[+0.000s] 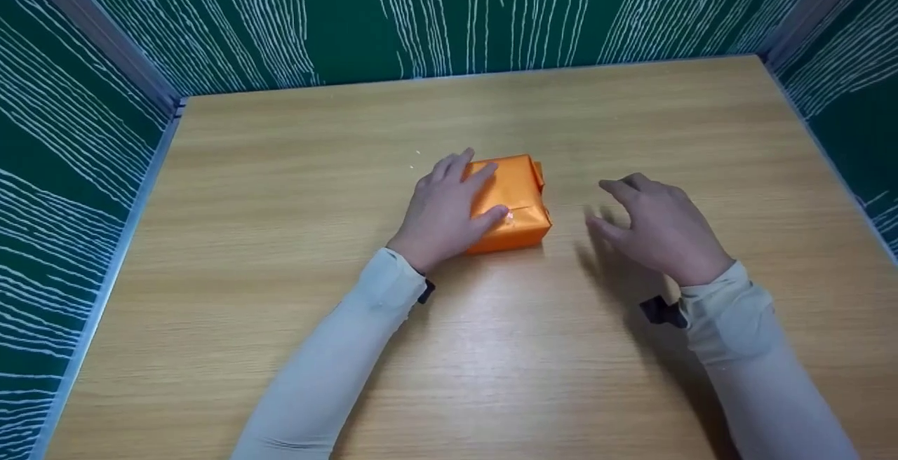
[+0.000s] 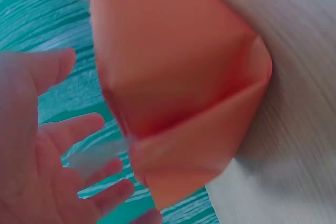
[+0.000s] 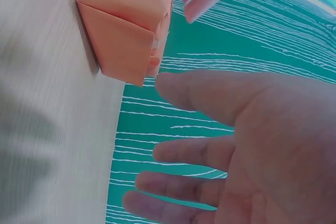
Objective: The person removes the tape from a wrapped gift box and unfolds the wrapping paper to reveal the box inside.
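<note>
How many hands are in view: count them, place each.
2: the left hand over the left side of the orange package, and the right hand apart from it, to its right. None seems hidden.

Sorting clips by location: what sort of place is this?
Probably a staged recording booth: white-streaked green panels border three sides of a wood-grain table, and a black wrist-worn device, perhaps a camera mount, is visible.
</note>
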Motion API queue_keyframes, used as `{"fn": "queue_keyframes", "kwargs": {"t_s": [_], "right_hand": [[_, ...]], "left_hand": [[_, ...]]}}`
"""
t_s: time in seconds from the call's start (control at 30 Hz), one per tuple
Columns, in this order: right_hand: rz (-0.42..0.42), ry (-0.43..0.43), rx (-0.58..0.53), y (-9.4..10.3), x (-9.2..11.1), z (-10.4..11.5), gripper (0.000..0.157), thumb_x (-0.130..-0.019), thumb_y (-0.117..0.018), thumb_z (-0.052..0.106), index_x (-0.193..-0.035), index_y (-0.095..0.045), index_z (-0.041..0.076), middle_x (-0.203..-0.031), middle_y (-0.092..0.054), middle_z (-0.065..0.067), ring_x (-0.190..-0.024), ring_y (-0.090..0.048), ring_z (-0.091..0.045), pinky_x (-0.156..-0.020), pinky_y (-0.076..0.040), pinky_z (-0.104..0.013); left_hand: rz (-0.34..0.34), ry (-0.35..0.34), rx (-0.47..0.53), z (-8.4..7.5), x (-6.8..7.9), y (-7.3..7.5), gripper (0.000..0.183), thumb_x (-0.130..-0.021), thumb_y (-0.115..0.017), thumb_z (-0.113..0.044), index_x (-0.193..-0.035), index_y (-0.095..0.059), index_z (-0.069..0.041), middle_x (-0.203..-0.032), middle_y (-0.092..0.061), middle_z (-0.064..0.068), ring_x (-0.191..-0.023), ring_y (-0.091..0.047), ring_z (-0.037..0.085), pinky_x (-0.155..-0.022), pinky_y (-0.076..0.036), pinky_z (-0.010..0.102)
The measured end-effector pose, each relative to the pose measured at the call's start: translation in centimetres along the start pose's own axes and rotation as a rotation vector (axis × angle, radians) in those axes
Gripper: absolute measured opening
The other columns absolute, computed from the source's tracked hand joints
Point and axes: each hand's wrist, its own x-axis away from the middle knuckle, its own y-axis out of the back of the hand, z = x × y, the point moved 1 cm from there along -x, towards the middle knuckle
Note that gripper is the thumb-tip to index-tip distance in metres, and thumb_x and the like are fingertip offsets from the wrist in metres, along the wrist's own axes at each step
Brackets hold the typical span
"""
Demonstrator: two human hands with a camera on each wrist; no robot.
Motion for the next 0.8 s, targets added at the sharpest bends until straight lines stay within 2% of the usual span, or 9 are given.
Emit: {"fn": "queue_keyframes", "kwargs": {"t_s": [0.13,0.27,0.37,0.43,0.57,0.8], "right_hand": [[0.009,-0.005,-0.002,-0.1,0.0,0.0,0.062,-0.100,-0.065,0.038,-0.146,-0.054,-0.002,-0.138,-0.056,-0.031,-0.121,-0.056,-0.053,-0.108,-0.035,-0.070],[0.022,-0.014,-0.011,-0.1,0.0,-0.1,0.063,-0.100,-0.065,0.038,-0.147,-0.052,-0.001,-0.140,-0.054,-0.030,-0.123,-0.054,-0.053,-0.109,-0.033,-0.071],[0.028,-0.008,-0.008,-0.2,0.0,-0.1,0.062,-0.100,-0.065,0.038,-0.148,-0.052,0.000,-0.140,-0.055,-0.030,-0.123,-0.054,-0.053,-0.108,-0.035,-0.071],[0.032,-0.004,-0.006,-0.2,-0.1,-0.1,0.062,-0.100,-0.065,0.038,-0.148,-0.052,0.000,-0.140,-0.055,-0.030,-0.123,-0.055,-0.053,-0.107,-0.036,-0.071],[0.041,-0.004,-0.001,-0.2,-0.1,-0.1,0.063,-0.100,-0.066,0.038,-0.148,-0.053,0.000,-0.139,-0.056,-0.030,-0.121,-0.056,-0.053,-0.107,-0.037,-0.070],[0.051,0.009,-0.009,-0.4,0.0,0.0,0.057,-0.100,-0.065,0.038,-0.142,-0.060,0.001,-0.135,-0.060,-0.030,-0.118,-0.060,-0.050,-0.099,-0.045,-0.068]], "left_hand": [[0.045,0.016,-0.003,-0.3,0.0,-0.6,0.073,-0.099,-0.043,-0.071,-0.160,-0.040,-0.031,-0.171,-0.024,0.006,-0.155,-0.020,0.031,-0.123,-0.019,0.059],[0.062,0.019,0.044,-0.2,0.4,-0.8,0.074,-0.099,-0.038,-0.073,-0.158,-0.046,-0.028,-0.169,-0.028,0.006,-0.155,-0.021,0.031,-0.122,-0.025,0.059],[0.042,-0.003,0.069,0.1,0.9,-0.8,0.073,-0.098,-0.042,-0.072,-0.154,-0.051,-0.026,-0.166,-0.033,0.007,-0.153,-0.025,0.030,-0.117,-0.037,0.053],[0.020,-0.024,0.074,0.4,1.3,-0.8,0.070,-0.098,-0.048,-0.067,-0.152,-0.054,-0.024,-0.164,-0.036,0.008,-0.151,-0.029,0.030,-0.114,-0.041,0.051],[-0.021,-0.050,0.072,1.1,2.1,-1.0,0.065,-0.097,-0.056,-0.061,-0.150,-0.058,-0.023,-0.161,-0.041,0.010,-0.148,-0.031,0.031,-0.110,-0.044,0.050],[-0.072,-0.078,0.096,1.5,2.7,-1.6,0.062,-0.098,-0.056,-0.060,-0.147,-0.061,-0.022,-0.158,-0.043,0.011,-0.146,-0.033,0.031,-0.104,-0.047,0.053]]}}
